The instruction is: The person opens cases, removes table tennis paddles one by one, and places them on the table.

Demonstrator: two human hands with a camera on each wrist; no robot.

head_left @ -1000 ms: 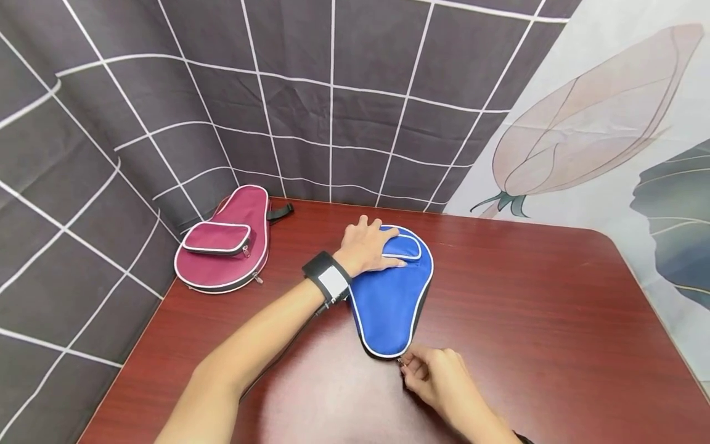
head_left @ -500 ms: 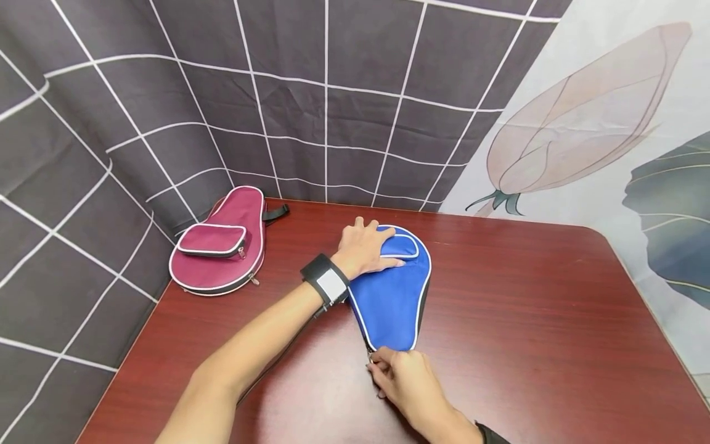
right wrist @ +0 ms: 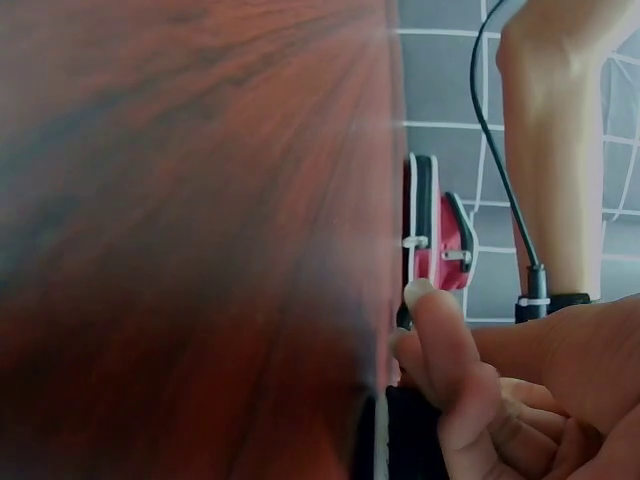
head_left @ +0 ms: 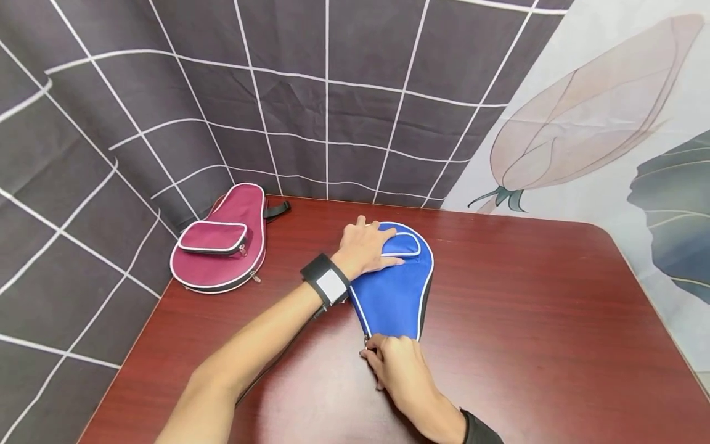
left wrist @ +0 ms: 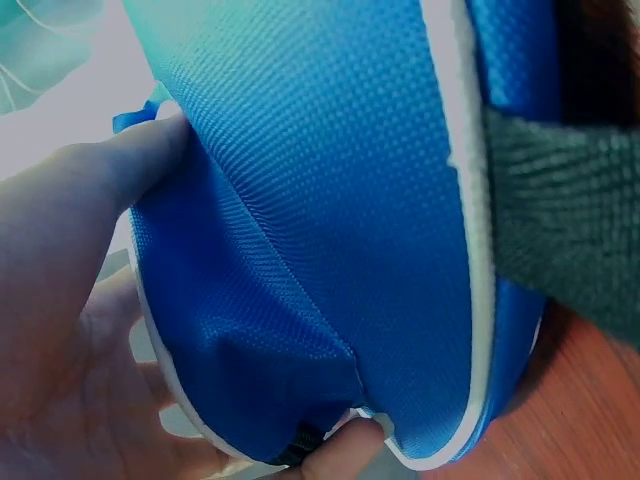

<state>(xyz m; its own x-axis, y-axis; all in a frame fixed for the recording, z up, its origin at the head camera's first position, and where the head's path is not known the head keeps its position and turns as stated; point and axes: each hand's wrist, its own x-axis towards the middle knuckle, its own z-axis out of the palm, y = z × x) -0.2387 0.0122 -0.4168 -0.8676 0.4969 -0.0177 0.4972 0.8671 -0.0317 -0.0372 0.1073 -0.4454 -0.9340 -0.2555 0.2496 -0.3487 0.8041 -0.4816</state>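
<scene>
A blue paddle-shaped case (head_left: 388, 302) with white piping lies on the table, its narrow end toward me. My left hand (head_left: 363, 248) rests spread over the wide far end, beside and partly over the small front pocket (head_left: 407, 245). In the left wrist view, the thumb and a fingertip touch opposite ends of that pocket (left wrist: 240, 330). At the narrow end, my right hand (head_left: 405, 373) pinches the zipper pull (head_left: 366, 340) at the left corner and covers the tip of the case. The right wrist view shows the curled fingers (right wrist: 450, 350) low over the tabletop.
A maroon case (head_left: 222, 265) of the same shape, with a zipped pocket and a black strap (head_left: 276, 210), lies at the back left. Dark gridded cloth (head_left: 355, 111) hangs behind the reddish wooden table (head_left: 527, 320). A cable runs along the left forearm.
My right hand has drawn the zipper pull leftward round the narrow end, then a little up the left edge. The left hand keeps its place on the blue case.
</scene>
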